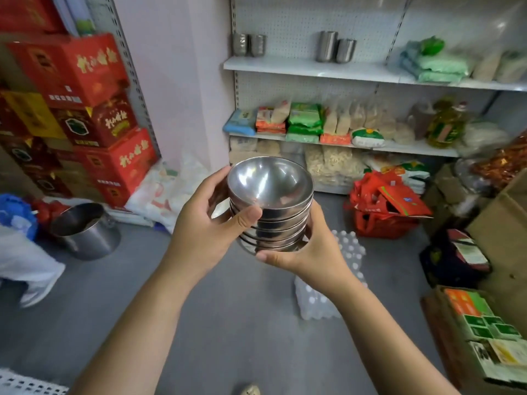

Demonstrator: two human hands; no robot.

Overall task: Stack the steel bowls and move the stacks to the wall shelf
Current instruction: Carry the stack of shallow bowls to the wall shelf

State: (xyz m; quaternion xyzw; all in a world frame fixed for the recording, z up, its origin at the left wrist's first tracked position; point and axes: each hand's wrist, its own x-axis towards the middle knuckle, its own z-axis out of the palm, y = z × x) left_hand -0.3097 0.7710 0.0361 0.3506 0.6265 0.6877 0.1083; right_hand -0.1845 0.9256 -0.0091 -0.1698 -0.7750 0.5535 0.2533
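One stack of round, shiny steel bowls (271, 203) is held in the air over the grey floor (228, 323), nested and upright; at least five rims show down its side, though the exact count cannot be told; the top bowl's hollow faces up.

Both hands are clamped on it; the left hand (205, 223) curls round the upper left side with its thumb laid across the front just under the top rim; the right hand (308, 252) cups the bottom and right side, thumb along the lowest bowl's front edge.

The white wall shelf (285, 67) stands ahead, its top board higher than the stack and well apart from it; four steel cups stand there in two pairs, a left pair (248, 45) and a right pair (336, 48); bare board shows between the pairs; green packets (436, 64) lie at the right.

On the floor, one large steel pot (85, 232) stands at the left, a wrapped pack of white-capped bottles (328, 286) lies under the right forearm, and one red bag (382, 206) sits near the shelf's foot; stacked red cartons (85, 69) close the left edge; a strip of open floor runs between the pot and the bottles toward the shelf.
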